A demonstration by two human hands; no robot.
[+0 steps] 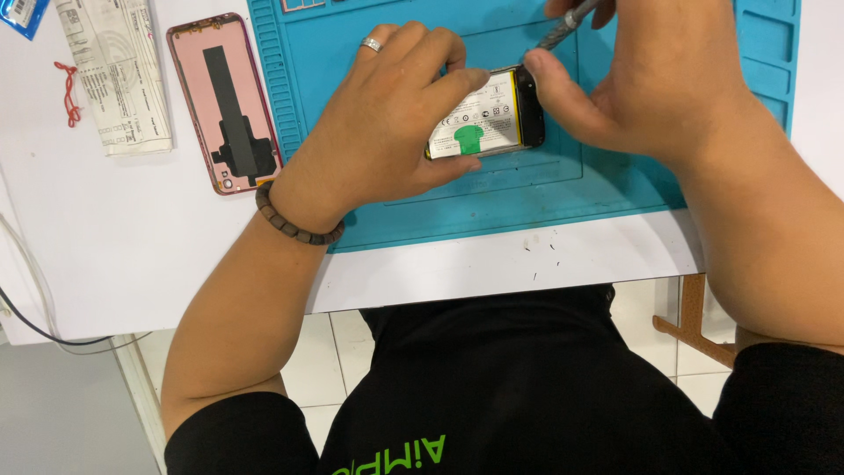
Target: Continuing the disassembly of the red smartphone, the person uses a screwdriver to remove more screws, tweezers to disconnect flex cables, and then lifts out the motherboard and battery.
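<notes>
- Red cord [68, 92] on the white table [132, 237], far left of the left fingers; just right of it lies a folded paper leaflet [114, 70].
- Pink back cover [226, 101], inner side up with a dark strip down its middle, flat on the table just left of the left wrist and apart from the fingers.
- Bead bracelet [294, 224] on the left wrist; a ring [372, 44] on one left finger.
- Left hand [378, 132] curled around the left end of the phone [488, 114], fingers over the top edge, thumb along the lower edge, gripping it.
- The phone lies opened on the blue mat [527, 185], between the two sets of fingers; its white battery with a green sticker faces up (the left end is hidden under the palm).
- The mat has shallow trays moulded along its top and right rim; what they hold cannot be told from here.
- Right hand [651, 79] closed on a thin metal tool [563, 26], whose tip points at the phone's upper right corner; the thumb presses the phone's right end.
- Small dark specks [536, 255] on the table below the mat, nearer the body than either hand.
</notes>
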